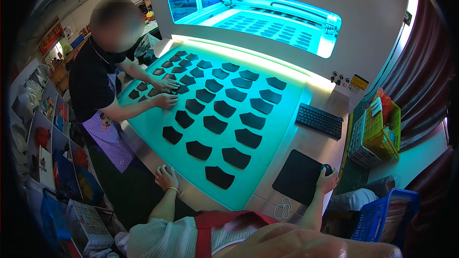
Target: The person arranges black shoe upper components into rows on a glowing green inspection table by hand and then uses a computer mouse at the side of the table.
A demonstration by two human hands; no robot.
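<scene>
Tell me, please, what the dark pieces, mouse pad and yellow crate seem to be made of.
Dark pieces: perhaps leather or fabric, matte, looking thin and flat. Mouse pad: likely cloth or rubber, matte black without glare. Yellow crate: probably moulded plastic, finish unclear, from its lattice walls.

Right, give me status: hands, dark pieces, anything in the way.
Right hand on mouse; left hand at near table edge. Dark pieces spread over teal surface. Co-worker's hands among the pieces, left side.

Pale grey striped top point(163, 240), red apron strap point(204, 240), thin yellowish left wristband point(172, 188).
</scene>
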